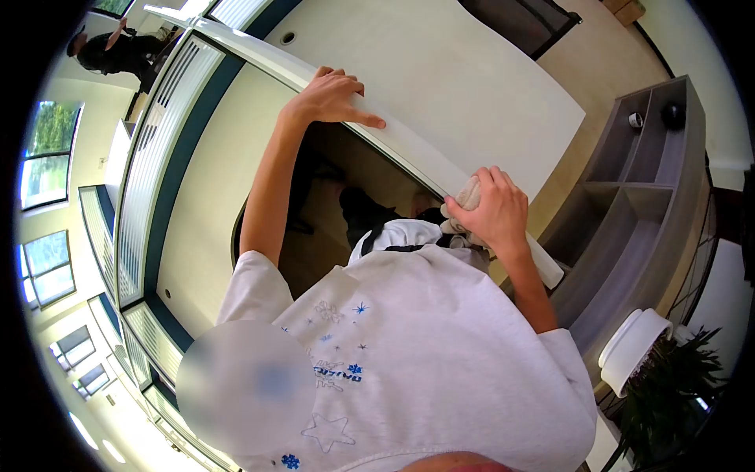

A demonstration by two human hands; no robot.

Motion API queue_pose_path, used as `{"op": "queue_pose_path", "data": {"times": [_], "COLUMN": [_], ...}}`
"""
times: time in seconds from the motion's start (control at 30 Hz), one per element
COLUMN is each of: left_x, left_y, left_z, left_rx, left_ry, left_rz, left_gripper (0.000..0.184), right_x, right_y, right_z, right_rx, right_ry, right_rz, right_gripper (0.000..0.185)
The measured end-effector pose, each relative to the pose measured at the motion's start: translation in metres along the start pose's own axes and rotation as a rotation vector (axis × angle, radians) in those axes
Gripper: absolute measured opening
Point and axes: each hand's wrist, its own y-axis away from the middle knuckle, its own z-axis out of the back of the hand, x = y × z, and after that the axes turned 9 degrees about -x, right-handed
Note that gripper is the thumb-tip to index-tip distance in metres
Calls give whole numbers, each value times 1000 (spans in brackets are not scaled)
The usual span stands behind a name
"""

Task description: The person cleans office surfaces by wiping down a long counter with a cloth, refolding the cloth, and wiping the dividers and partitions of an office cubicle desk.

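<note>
My left hand (326, 98) lies on the long white top edge of a partition (405, 149), its thumb spread away from fingers that bend over the edge. Farther right along the same edge, my right hand (497, 208) is closed round a bunched beige cloth (469, 193). Part of the cloth sticks out beside the thumb, and more light fabric shows below the hand. A white desktop (440, 71) lies beyond the partition edge. My white shirt (440, 338) with blue snowflake prints fills the lower middle.
A grey-brown open shelf (629, 212) stands at the right, holding a dark round object (673, 116). Below it is a plant (684, 370) by a white pot (633, 350). A dark mesh-backed item (523, 23) is beyond the desk. Another person (118, 53) in dark clothes is at the upper left.
</note>
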Motion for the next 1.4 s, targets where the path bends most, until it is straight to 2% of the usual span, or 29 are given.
{"op": "queue_pose_path", "data": {"times": [0.17,0.27,0.47,0.57,0.67,0.77,0.8,0.83,0.9,0.93,0.97,1.0,1.03,1.1,1.17,1.2,1.23,1.3,1.37,1.4], "left_x": [-19,-17,-9,-6,8,17,45,72,121,128,159,183,181,190,178,173,176,175,159,148], "left_y": [-7,-11,-24,-46,-62,-75,-86,-93,-89,-81,-78,-75,-68,-68,-66,-63,-64,-57,-45,-29], "left_z": [12,14,17,24,-4,-5,-27,-33,-18,2,-3,-1,6,-7,2,0,-2,-6,-24,-39], "left_rx": [174,221,290,460,339,226,22,-84,-271,-245,-365,-432,-490,-633,-543,-610,-657,-770,-913,-981], "left_ry": [-80,-71,-49,12,-24,396,576,552,277,192,238,156,185,186,232,415,457,484,538,569], "left_rz": [65,43,43,80,76,115,30,49,122,317,339,305,362,314,393,397,368,330,347,378], "left_gripper": [113,112,94,83,66,44,32,30,31,35,39,42,46,48,47,42,41,40,40,40], "right_x": [-1,-3,-4,-5,-5,-6,-7,-8,-10,-11,-10,-8,-6,-4,5,12,24,38,42,40], "right_y": [1,2,2,2,4,6,9,12,15,16,16,15,14,8,-2,-8,-18,-33,-42,-41], "right_z": [0,-1,-1,-2,-3,-4,-3,-3,-1,-1,-2,-4,-7,-12,-22,-29,-29,-43,-42,-49], "right_rx": [-13,-35,-18,-34,-57,-68,-86,-104,-125,-127,-133,-127,-123,-129,-142,-170,-70,-128,-32,-78], "right_ry": [-23,-30,-39,-39,-68,-71,-83,-95,-106,-107,-112,-105,-93,-70,-44,-61,-53,-118,-132,-132], "right_rz": [-17,-19,-38,-27,-42,-56,-52,-48,-41,-39,-39,-48,-58,-48,-7,9,-45,-9,-16,35], "right_gripper": [52,51,51,52,52,52,53,53,53,53,52,52,51,50,49,50,50,49,49,50]}}
